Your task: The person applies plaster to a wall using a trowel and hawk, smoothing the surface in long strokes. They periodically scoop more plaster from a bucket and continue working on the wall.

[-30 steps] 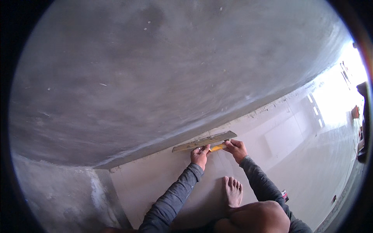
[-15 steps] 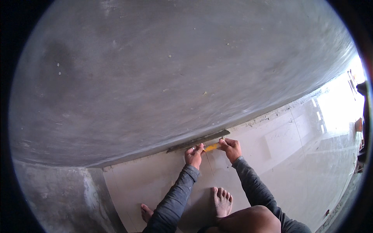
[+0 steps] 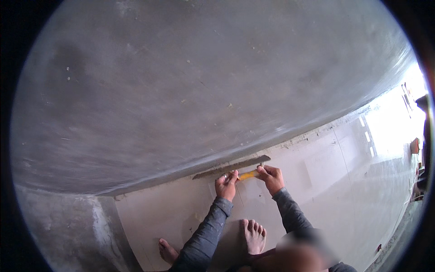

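Both hands hold a plastering trowel by its yellow handle (image 3: pixel 247 175). Its long, narrow grey blade (image 3: pixel 231 167) lies on the far side of my hands, along the foot of the wall. My left hand (image 3: pixel 226 186) is closed at the handle's left end, thumb and fingers pinched together. At the right end, my right hand (image 3: pixel 271 179) grips with thumb and fingers near the handle's mount. The grey plastered wall (image 3: pixel 204 86) rises just beyond the blade. I cannot tell whether the blade touches it.
Pale large tiles (image 3: pixel 312 181) cover the floor, with a thin joint running between my hands and feet. My bare feet (image 3: pixel 254 236) stand close below the hands. A second grey wall (image 3: pixel 63 226) meets the first at the left. Bright light falls in at the far right.
The trowel has come slightly back from the wall's foot, with both hands still on it. My view has shifted a little, and my right knee has dropped lower.
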`<action>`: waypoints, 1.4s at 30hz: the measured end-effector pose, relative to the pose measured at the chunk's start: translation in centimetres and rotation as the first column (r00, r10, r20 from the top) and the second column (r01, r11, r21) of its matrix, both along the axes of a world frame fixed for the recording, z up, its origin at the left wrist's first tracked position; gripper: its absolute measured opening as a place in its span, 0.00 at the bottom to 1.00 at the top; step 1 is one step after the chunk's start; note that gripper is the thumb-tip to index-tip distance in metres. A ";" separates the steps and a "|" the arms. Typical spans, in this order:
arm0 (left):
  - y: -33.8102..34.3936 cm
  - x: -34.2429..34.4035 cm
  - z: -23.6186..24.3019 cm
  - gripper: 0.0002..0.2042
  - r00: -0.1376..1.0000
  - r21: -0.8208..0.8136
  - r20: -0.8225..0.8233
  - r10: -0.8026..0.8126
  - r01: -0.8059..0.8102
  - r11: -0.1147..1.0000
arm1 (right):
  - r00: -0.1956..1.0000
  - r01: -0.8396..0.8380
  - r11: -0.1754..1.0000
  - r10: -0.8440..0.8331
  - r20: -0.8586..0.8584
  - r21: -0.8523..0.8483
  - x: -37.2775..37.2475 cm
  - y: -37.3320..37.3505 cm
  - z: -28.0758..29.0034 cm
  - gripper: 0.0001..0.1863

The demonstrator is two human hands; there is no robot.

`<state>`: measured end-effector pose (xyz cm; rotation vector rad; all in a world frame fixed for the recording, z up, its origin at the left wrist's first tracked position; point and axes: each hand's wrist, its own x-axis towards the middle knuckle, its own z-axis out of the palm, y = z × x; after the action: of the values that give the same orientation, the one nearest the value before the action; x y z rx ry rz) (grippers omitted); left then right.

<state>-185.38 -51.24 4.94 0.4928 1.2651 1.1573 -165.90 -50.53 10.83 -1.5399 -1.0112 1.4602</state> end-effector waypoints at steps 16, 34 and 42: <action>0.0 0.6 2.9 0.06 0.971 0.257 -0.237 0.029 0.033 0.966 | 0.994 0.098 0.980 -0.087 -0.071 0.175 0.8 1.0 1.6 0.14; 1.5 0.0 -1.8 0.09 0.987 0.114 -0.152 0.053 -0.036 0.993 | 0.994 0.088 0.996 -0.086 -0.061 0.032 -1.0 2.0 -4.2 0.20; -1.3 0.3 1.5 0.08 0.978 0.229 -0.199 0.060 -0.013 0.973 | 0.998 0.066 0.988 -0.065 -0.012 0.140 0.7 -0.8 1.6 0.16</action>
<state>-185.06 -52.56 6.48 0.7775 1.3279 1.3160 -165.25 -51.30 12.48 -1.4526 -1.0276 1.3203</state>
